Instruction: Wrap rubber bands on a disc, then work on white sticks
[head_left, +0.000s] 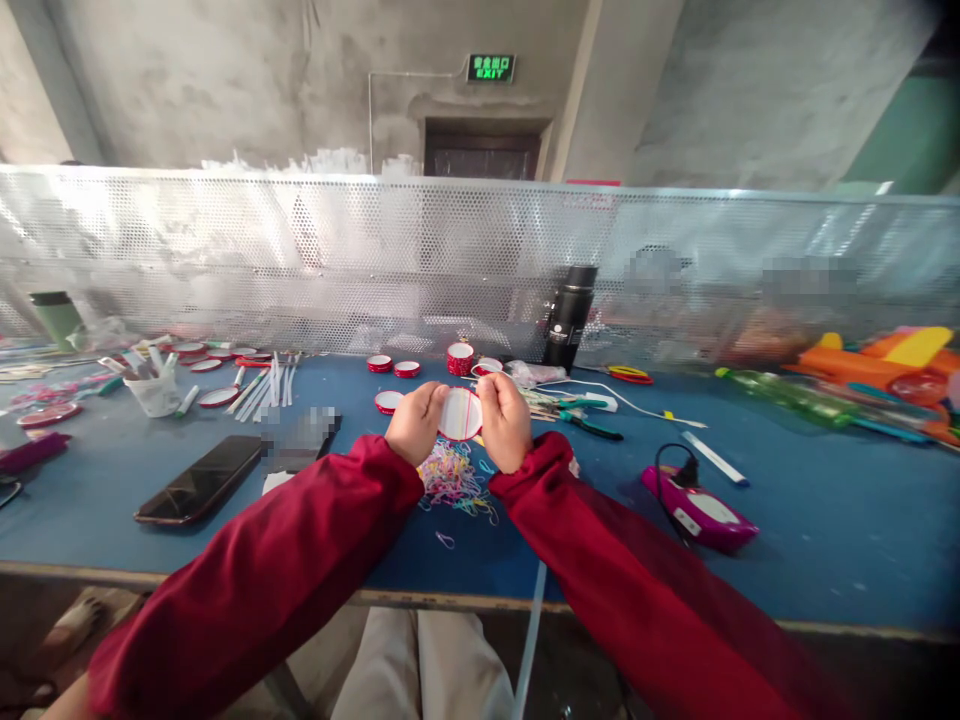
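My left hand (415,421) and my right hand (505,420) are raised above the blue table (825,540), both pinched on the rim of a small round white disc with a red edge (460,414) held between them. The fingers of each hand are curled closed around its sides. Just below the hands lies a pile of thin coloured rubber bands (454,478). Both arms wear dark red sleeves.
More red-rimmed discs (388,364) and a stack of them (460,358) lie behind the hands. A black phone (199,481), a white cup of sticks (154,392), a black flask (570,317), green-handled pliers (585,424), a magenta device (699,510) and colourful toys (885,365) surround them. A perforated metal screen (300,250) backs the table.
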